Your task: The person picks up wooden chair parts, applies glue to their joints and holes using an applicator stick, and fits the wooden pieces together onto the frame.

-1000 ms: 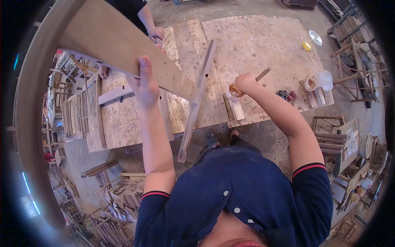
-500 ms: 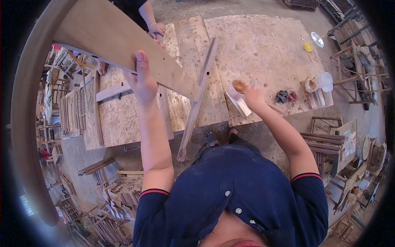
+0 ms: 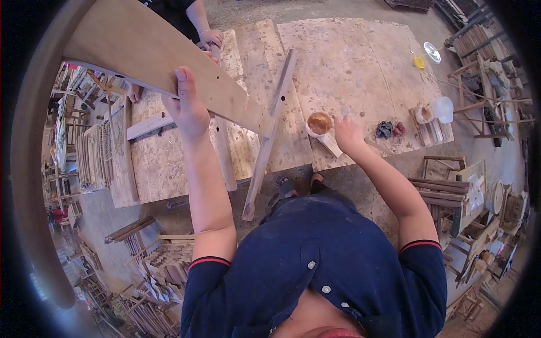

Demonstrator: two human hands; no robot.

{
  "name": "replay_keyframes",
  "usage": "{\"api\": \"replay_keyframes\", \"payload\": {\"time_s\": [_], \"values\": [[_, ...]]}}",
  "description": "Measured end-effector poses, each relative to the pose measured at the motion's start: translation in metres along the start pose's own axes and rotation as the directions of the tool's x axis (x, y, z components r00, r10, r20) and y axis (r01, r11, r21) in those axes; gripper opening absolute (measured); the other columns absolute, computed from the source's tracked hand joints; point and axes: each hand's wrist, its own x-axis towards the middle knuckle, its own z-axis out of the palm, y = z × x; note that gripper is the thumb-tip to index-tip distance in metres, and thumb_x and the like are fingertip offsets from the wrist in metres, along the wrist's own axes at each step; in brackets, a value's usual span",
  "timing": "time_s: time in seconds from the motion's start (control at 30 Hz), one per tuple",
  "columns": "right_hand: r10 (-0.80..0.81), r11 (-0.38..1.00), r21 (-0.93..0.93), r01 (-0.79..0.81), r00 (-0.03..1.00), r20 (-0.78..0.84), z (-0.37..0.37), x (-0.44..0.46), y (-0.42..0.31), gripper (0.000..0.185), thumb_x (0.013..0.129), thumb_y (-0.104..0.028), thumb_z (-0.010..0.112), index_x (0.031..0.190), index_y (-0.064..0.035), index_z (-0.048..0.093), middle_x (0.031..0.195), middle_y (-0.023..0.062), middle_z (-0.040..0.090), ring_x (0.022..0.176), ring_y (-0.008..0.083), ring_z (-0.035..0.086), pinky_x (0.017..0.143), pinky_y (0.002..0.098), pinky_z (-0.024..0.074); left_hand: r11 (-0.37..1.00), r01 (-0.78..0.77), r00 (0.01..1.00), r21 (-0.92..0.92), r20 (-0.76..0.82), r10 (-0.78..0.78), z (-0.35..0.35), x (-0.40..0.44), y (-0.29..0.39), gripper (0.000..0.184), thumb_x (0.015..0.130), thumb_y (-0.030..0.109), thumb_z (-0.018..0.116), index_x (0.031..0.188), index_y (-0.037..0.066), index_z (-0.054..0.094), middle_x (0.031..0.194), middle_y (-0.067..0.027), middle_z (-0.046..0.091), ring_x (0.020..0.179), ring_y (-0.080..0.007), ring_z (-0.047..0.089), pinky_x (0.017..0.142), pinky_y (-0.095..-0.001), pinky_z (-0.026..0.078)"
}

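Note:
My left hand (image 3: 189,107) grips a long wooden frame piece by its broad flat board (image 3: 152,53), thumb on the face. The board joins a narrow wooden rail (image 3: 270,132) slanting across the table edge. A white cup of brown paste (image 3: 320,123) stands on a small wooden block (image 3: 332,145). Just right of the cup is my right hand (image 3: 349,135), fingers drawn together; what they hold is too blurred to make out. A thin stick (image 3: 378,147) shows beside that wrist.
Another person's hand (image 3: 211,38) rests at the worktable's far side. On the worktable (image 3: 349,62) are a dark crumpled lump (image 3: 384,129), a second paste cup (image 3: 424,114) and a yellow lid (image 3: 418,62). Stacked wood (image 3: 174,259) stands on the floor. A curved rail (image 3: 36,152) fills the left edge.
The cup was tilted toward my right hand; now it sits more upright, its paste facing me. My right hand is slightly lower. The board in my left hand has shifted a little left.

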Motion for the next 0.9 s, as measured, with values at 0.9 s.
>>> {"api": "replay_keyframes", "payload": {"time_s": [0.9], "values": [[-0.125,0.992,0.052,0.119,0.984,0.127,0.003,0.033,-0.01,0.018,0.078,-0.01,0.052,0.095,-0.0074,0.057,0.101,0.0161,0.058,0.089,0.0289,0.06,0.071,0.039,0.0493,0.991,0.078,0.996,0.105,0.03,-0.082,0.001,-0.001,0.002,0.063,0.086,0.05,0.046,0.12,-0.003,0.039,0.1,-0.0163,0.052,0.089,-0.0243,0.054,0.08,-0.04,0.046]]}}
